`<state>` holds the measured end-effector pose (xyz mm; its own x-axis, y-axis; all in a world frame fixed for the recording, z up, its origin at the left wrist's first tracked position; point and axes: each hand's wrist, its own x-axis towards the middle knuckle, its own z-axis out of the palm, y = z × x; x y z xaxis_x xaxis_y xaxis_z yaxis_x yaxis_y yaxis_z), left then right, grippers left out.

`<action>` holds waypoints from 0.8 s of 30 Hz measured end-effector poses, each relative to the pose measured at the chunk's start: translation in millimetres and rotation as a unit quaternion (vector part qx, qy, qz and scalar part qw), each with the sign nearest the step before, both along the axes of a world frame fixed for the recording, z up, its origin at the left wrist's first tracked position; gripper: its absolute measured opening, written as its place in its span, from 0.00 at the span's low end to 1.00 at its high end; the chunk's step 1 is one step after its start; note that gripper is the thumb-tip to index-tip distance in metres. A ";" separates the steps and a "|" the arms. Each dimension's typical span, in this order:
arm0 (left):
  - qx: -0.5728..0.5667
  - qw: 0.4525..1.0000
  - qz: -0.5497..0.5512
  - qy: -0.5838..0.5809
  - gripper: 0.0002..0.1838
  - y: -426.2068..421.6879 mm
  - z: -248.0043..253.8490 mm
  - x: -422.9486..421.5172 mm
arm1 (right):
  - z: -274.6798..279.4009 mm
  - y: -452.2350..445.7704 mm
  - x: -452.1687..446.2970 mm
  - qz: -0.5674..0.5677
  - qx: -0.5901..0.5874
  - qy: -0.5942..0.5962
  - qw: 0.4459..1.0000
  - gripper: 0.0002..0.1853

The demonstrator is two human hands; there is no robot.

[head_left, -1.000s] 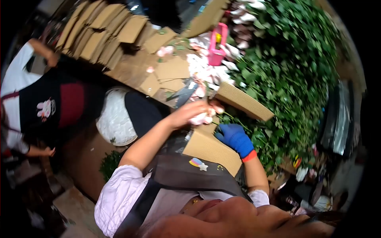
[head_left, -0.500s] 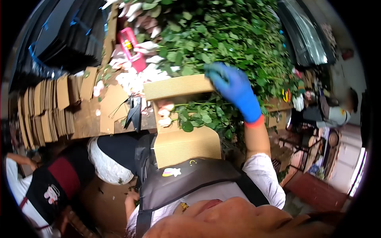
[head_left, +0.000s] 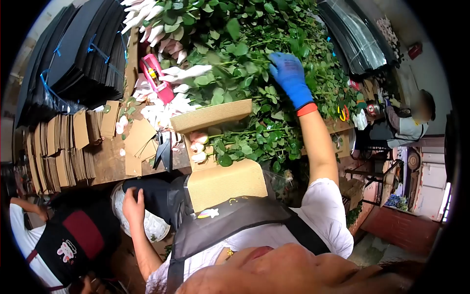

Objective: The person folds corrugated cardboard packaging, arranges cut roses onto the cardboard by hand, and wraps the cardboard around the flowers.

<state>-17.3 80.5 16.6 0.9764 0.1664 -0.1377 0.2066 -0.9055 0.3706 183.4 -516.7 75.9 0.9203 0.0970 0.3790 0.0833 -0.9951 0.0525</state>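
Note:
My right hand point(head_left: 289, 76), in a blue glove with an orange cuff, reaches into the heap of leafy rose stems point(head_left: 298, 34), its fingers closed around a rose stem. Some leaves beside it are smeared by motion. My left hand point(head_left: 133, 206) is bare and raised below the table edge, fingers apart, holding nothing. In front of me a corrugated cardboard wrap point(head_left: 230, 183) lies with its near end against my apron and its far flap point(head_left: 213, 116) standing up. Pale pink roses point(head_left: 198, 147) lie inside it, leaves toward the right.
Black scissors point(head_left: 164, 151) lie by cardboard pieces point(head_left: 139, 147). A pink tape dispenser point(head_left: 157, 81) rests among white-netted rose heads point(head_left: 147, 22). Cardboard stacks point(head_left: 63, 152) and black sheets point(head_left: 88, 54) are at left. A co-worker's apron point(head_left: 73, 240) shows lower left; another person point(head_left: 413, 120) is at right.
My right hand has left the cardboard flap and moved up into the rose stems. My left hand has risen from beside my apron. The view has shifted slightly.

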 end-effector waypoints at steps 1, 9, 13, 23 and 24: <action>-0.023 1.000 -0.015 -0.006 0.16 -8.6 3.7 6.2 | 3.7 -6.1 1.0 0.008 0.039 -0.024 0.999 0.14; -0.157 0.976 -0.138 -0.064 0.21 -70.4 59.6 49.9 | 66.0 -2.9 -17.7 0.086 0.042 -0.158 0.983 0.18; -0.313 0.914 -0.216 -0.138 0.40 -91.7 65.2 82.5 | 112.4 39.7 -44.6 0.193 0.018 -0.118 0.974 0.25; -0.403 0.839 -0.360 -0.058 0.43 -154.0 122.2 96.7 | 144.0 131.9 -74.1 0.336 -0.117 -0.017 0.935 0.23; -0.383 0.855 -0.346 -0.055 0.42 -163.3 125.3 94.9 | 146.2 146.9 -77.9 0.352 -0.130 -0.020 0.927 0.24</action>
